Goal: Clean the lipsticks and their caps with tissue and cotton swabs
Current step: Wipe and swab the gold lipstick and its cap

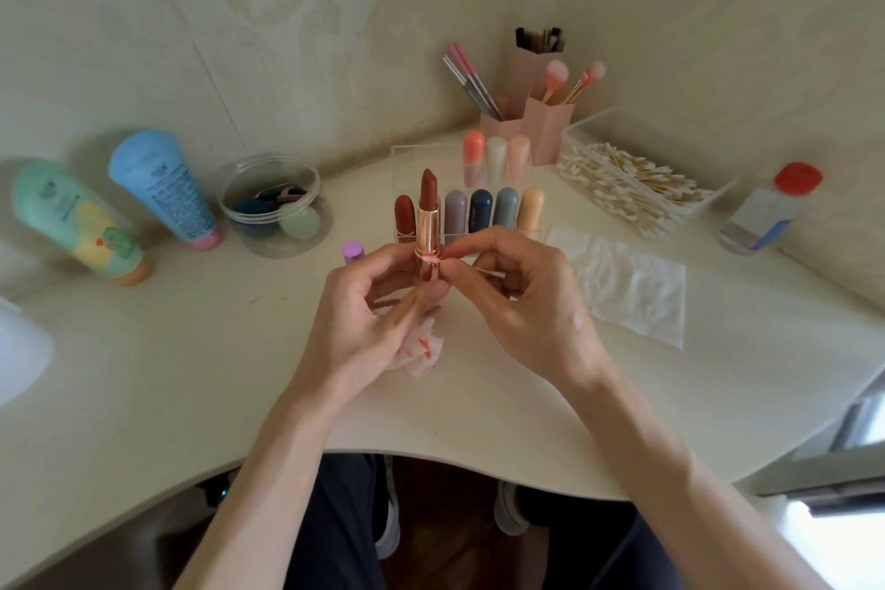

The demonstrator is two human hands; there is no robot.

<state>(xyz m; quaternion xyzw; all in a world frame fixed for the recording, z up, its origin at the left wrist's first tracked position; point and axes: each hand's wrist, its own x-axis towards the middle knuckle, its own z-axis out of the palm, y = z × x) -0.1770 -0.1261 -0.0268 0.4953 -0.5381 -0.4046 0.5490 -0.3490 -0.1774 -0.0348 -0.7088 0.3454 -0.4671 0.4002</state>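
Note:
My left hand (368, 316) holds an uncapped lipstick (427, 225) upright, brown-red bullet at the top, rose-gold tube below. A crumpled tissue with red smears (421, 347) is tucked under the same hand. My right hand (522, 297) pinches a cotton swab (488, 274), one end pressed against the lower part of the tube. Behind my hands a clear rack (483, 211) holds a row of capped lipsticks in several colours. A clean flat tissue (627, 283) lies to the right.
A clear tray of cotton swabs (632, 182) stands at back right, next to a bottle with a red cap (766, 211). Pink holders with brushes (536, 110) stand at the back. Two tubes (163, 192) and a round clear tub (270, 206) are on the left. A purple cap (352, 250) lies near my left hand.

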